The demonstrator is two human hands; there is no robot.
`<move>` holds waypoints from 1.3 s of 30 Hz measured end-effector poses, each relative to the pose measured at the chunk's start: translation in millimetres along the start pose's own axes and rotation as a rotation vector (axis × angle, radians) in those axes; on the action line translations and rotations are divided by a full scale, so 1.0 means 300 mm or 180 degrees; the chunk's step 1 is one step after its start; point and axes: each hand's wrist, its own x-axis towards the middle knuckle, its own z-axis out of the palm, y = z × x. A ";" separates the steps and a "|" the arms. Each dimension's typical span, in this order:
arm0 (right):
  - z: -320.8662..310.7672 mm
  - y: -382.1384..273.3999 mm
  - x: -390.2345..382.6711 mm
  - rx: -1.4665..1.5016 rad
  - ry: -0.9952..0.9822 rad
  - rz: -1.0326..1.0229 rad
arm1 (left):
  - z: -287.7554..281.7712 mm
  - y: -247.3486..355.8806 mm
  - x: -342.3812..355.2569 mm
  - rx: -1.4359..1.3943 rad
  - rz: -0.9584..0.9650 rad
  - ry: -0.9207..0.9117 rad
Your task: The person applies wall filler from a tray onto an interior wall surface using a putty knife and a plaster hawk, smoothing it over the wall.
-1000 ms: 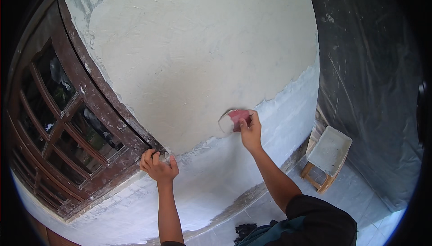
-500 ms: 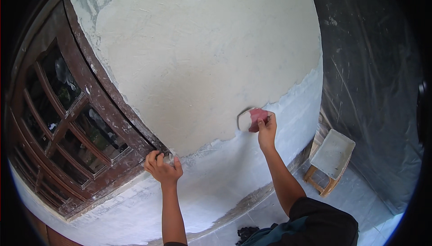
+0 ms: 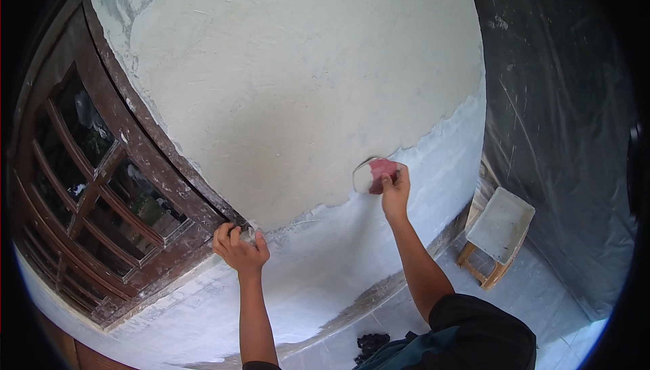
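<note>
- Plastered wall [image 3: 305, 99], brown window [image 3: 91, 187] at left.
- Left hand [image 3: 240, 248] curled at the window's lower corner; cannot tell if holding anything.
- Right hand [image 3: 395, 195] gripping a red-and-white scraper [image 3: 376, 172] at the wall.
- White tray [image 3: 501, 224] on a stool [image 3: 497, 276].

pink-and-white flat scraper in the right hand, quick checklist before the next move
1. Right hand gripping the pink-and-white flat scraper: ok.
2. Scraper pressing evenly on the pale plaster-coated wall: cannot tell.
3. Left hand clear of the scraper: ok, at the lower corner of the brown wooden window frame.
4. Window frame free of pale marks: not ok, spotted.
5. White rectangular tray set on the wooden stool: ok.
</note>
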 end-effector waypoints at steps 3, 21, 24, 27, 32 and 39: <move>-0.002 -0.023 -0.011 0.0272 0.0274 0.0155 | 0.001 -0.013 -0.004 0.0048 -0.0011 -0.0073; 0.068 -0.014 -0.065 -0.0320 -0.0313 -0.0136 | 0.028 0.197 -0.106 -0.0491 0.1080 -0.0865; -0.005 0.007 -0.031 -0.0059 0.0225 0.0123 | 0.036 0.224 -0.139 -0.0570 0.1703 -0.1135; -0.013 -0.005 -0.062 -0.0044 -0.0015 0.0084 | 0.059 0.189 -0.181 -0.0166 0.1910 -0.1657; 0.053 -0.014 -0.083 -0.0082 -0.0456 -0.0005 | 0.084 0.177 -0.200 0.0295 0.2162 -0.1450; 0.005 -0.034 -0.017 0.0364 -0.0032 0.0162 | 0.101 0.172 -0.211 0.0112 0.2095 -0.1403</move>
